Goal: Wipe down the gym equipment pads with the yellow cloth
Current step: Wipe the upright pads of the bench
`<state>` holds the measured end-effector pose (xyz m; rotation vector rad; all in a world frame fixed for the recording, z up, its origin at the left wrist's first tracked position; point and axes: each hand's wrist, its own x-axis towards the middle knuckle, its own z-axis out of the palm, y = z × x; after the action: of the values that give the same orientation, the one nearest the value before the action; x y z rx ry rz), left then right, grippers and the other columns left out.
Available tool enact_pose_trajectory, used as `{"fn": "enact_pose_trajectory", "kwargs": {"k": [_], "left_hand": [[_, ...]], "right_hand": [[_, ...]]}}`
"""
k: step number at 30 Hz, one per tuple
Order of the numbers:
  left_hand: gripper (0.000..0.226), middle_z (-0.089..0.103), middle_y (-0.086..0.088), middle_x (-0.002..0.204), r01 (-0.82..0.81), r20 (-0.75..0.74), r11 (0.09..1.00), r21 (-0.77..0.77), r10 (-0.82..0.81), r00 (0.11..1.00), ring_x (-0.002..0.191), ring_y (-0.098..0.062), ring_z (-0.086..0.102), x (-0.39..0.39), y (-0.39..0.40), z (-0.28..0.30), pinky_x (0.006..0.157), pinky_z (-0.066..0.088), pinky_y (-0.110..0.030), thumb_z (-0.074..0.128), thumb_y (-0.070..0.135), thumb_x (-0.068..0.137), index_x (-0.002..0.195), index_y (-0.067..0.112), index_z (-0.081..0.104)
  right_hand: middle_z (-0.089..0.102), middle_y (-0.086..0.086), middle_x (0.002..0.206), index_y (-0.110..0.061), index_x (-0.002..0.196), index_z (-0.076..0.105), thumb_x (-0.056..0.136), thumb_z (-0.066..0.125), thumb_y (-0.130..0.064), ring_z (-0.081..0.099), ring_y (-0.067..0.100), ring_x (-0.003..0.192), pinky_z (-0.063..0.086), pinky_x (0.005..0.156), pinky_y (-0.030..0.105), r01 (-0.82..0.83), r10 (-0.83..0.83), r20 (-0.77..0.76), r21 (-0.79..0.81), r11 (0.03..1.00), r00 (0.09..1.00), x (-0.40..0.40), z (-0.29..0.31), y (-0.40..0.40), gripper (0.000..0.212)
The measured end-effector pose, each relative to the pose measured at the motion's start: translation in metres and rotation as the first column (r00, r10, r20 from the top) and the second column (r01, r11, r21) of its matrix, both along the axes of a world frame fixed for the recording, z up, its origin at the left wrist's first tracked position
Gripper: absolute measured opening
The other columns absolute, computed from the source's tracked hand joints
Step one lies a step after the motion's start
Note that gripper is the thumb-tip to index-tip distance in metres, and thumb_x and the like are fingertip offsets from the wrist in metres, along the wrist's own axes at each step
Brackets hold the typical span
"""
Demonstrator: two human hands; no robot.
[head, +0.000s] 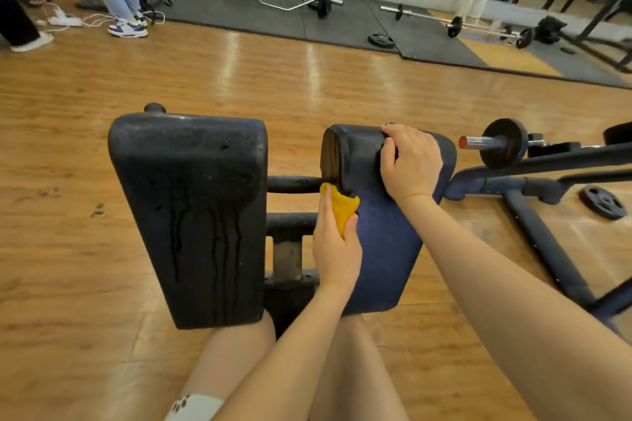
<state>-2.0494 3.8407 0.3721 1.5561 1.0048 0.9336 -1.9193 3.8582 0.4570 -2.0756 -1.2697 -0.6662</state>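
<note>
— Pads: the worn black foam pad at left shows wet streaks. Current step?

— Left hand grips the bunched yellow cloth against the dark blue vinyl pad; right hand clasps its top. Next, probably wiping down its face.

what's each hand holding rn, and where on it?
Left hand pinches the bunched yellow cloth at its lower end, against the right pad's inner edge. Right hand grips that pad's top end.
</note>
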Motion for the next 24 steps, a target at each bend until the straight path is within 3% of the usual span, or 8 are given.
{"fn": "enact_pose_trajectory", "kwargs": {"k": [3,8,11,13,15,18,20,24], "left_hand": [[0.059,0.028,0.008,0.152,0.035,-0.044,0.999,-0.02,-0.036,0.998,0.136,-0.017,0.033,-0.018,-0.02,-0.021,0.107,0.033,-0.031,0.046,0.024,0.097,0.143,0.038,0.012],[0.053,0.035,0.007,0.148,0.107,-0.02,0.97,-0.217,-0.114,0.993,0.132,-0.015,0.04,-0.046,-0.046,-0.063,0.093,0.035,-0.013,0.04,0.022,0.1,0.141,0.041,0.012],[0.046,0.041,0.001,0.144,-0.033,0.064,0.945,-0.324,0.057,0.996,0.128,-0.011,0.039,-0.04,-0.031,-0.031,0.092,0.033,-0.012,0.034,0.021,0.102,0.146,0.027,0.023],[0.045,0.04,0.007,0.14,-0.16,0.092,0.979,-0.125,0.172,0.981,0.126,-0.006,0.036,-0.029,-0.006,0.011,0.093,0.026,-0.008,0.035,0.019,0.102,0.146,0.021,0.026],[0.048,0.034,0.016,0.138,-0.12,0.145,0.977,0.176,0.095,0.985,0.127,0.002,0.03,-0.009,0.017,0.053,0.096,0.023,-0.001,0.039,0.017,0.1,0.146,0.018,0.026],[0.051,0.033,-0.005,0.15,0.094,-0.129,0.811,0.578,-0.023,0.991,0.141,-0.025,0.024,0.02,0.045,0.064,0.112,0.027,-0.034,0.039,0.029,0.096,0.143,0.012,0.034],[0.051,0.037,-0.014,0.147,0.156,-0.301,0.69,0.707,0.093,0.949,0.138,-0.039,0.027,0.028,0.055,0.048,0.108,0.033,-0.048,0.039,0.031,0.092,0.138,0.008,0.043],[0.052,0.041,-0.012,0.145,0.191,-0.386,0.559,0.807,0.255,0.886,0.136,-0.038,0.025,0.027,0.052,0.04,0.104,0.033,-0.054,0.048,0.029,0.087,0.136,0.011,0.047]], "right_hand": [[0.07,0.005,0.104,-0.01,0.103,0.069,0.088,0.037,-0.024,0.064,0.024,0.098,0.043,0.09,0.036,0.005,-0.005,-0.011,-0.01,1.0,1.0,-0.001,0.0,-0.001,0.037],[0.07,0.004,0.103,-0.011,0.101,0.069,0.087,0.038,-0.023,0.063,0.024,0.098,0.044,0.09,0.037,0.003,-0.003,-0.014,0.007,1.0,1.0,0.0,-0.001,0.0,0.036],[0.07,0.004,0.102,-0.011,0.101,0.069,0.087,0.036,-0.023,0.063,0.024,0.097,0.045,0.09,0.04,-0.006,0.006,-0.015,0.011,1.0,1.0,0.0,-0.002,0.0,0.038],[0.07,0.003,0.102,-0.011,0.101,0.069,0.087,0.037,-0.023,0.064,0.024,0.096,0.045,0.09,0.04,-0.008,0.008,-0.004,0.024,1.0,1.0,0.002,-0.003,-0.001,0.037],[0.071,0.004,0.102,-0.012,0.101,0.07,0.086,0.038,-0.023,0.064,0.024,0.095,0.045,0.089,0.038,-0.003,0.003,-0.001,0.025,1.0,1.0,0.004,-0.004,0.0,0.037],[0.071,0.004,0.101,-0.013,0.101,0.071,0.084,0.035,-0.025,0.065,0.025,0.094,0.043,0.086,0.034,-0.029,0.029,-0.043,0.013,1.0,0.999,0.005,0.001,-0.002,0.041],[0.071,0.003,0.104,-0.015,0.104,0.071,0.083,0.035,-0.024,0.064,0.024,0.095,0.044,0.081,0.031,-0.059,0.057,-0.139,-0.015,0.998,0.989,0.006,0.01,-0.005,0.042],[0.068,-0.005,0.113,-0.022,0.105,0.071,0.09,0.042,-0.011,0.061,0.015,0.1,0.043,0.072,0.025,-0.17,0.104,-0.464,-0.104,0.98,0.88,0.025,0.032,-0.015,0.034]]}}
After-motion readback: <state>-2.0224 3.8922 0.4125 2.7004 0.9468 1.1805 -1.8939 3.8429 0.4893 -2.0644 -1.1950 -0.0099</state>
